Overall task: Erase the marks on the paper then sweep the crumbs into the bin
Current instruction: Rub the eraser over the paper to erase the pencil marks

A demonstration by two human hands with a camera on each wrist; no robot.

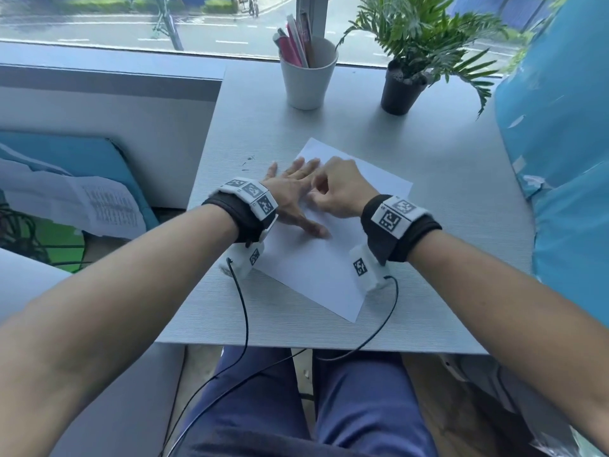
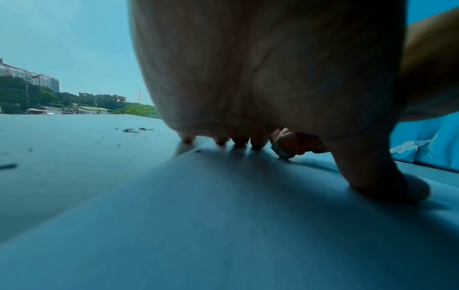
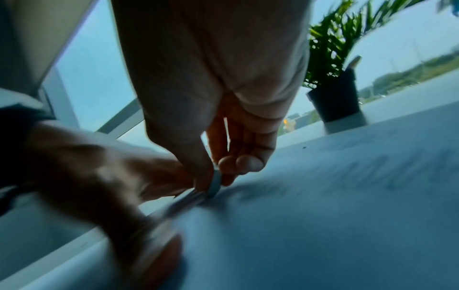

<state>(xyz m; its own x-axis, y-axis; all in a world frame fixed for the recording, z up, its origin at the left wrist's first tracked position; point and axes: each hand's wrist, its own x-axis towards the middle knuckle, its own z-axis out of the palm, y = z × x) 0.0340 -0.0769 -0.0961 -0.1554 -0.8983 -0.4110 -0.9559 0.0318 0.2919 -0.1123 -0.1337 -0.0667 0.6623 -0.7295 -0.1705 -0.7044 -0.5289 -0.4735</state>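
A white sheet of paper (image 1: 316, 258) lies slanted in the middle of the grey table (image 1: 445, 199). My left hand (image 1: 293, 189) lies flat on its left part, fingers spread and pressing it down. My right hand (image 1: 336, 189) pinches a small pale eraser (image 3: 214, 183) and holds its edge against the paper beside the left fingers; the eraser (image 2: 283, 152) also shows in the left wrist view. Faint pencil marks (image 3: 387, 172) remain on the sheet to the right. Dark eraser crumbs (image 1: 247, 161) lie on the table left of the paper.
A white cup with pens (image 1: 308, 74) and a potted plant (image 1: 403, 89) stand at the back of the table. A blue plastic bag (image 1: 560, 159) hangs along the right edge. Papers on a blue cushion (image 1: 99, 199) lie to the left, below table level.
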